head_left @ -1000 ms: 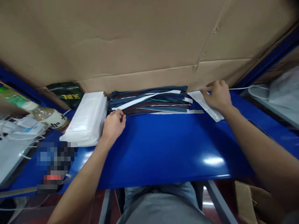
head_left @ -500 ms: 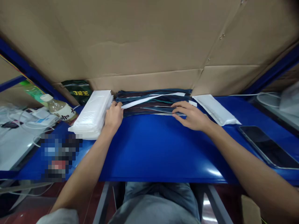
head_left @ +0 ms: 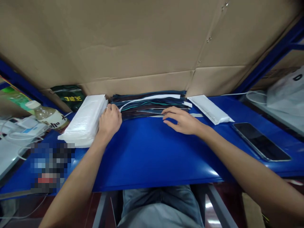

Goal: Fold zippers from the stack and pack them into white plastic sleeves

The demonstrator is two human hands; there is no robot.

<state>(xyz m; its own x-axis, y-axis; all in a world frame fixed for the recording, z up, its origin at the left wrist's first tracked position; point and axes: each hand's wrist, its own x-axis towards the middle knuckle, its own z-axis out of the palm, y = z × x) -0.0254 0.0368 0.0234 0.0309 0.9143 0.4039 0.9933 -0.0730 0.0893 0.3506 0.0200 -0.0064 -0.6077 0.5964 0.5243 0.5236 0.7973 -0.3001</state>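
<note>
A flat bundle of long dark strips (head_left: 152, 104), navy and brown with a thin teal line, lies along the back of the blue table. Across its top runs a white strip (head_left: 156, 97), its left end bending down to my left hand (head_left: 110, 120). That hand's fingers are curled together around this end; the fingertips are partly hidden. My right hand (head_left: 182, 121) is at the bundle's front right edge, thumb and fingers apart, nothing visible between them. Behind it a pale strip (head_left: 199, 115) sticks out to the right along the table.
A stack of white padded envelopes (head_left: 82, 122) stands left of my left hand. One white padded packet (head_left: 211, 109) and a phone (head_left: 261, 141) lie on the right. Further left are a bottle (head_left: 48, 115), a dark green pouch (head_left: 70, 97) and cables. Cardboard (head_left: 142, 47) walls the back.
The view has shifted slightly to the right. The white strip now bows upward toward its left end at my left hand. A pale strip now shows to the right of my right hand.
</note>
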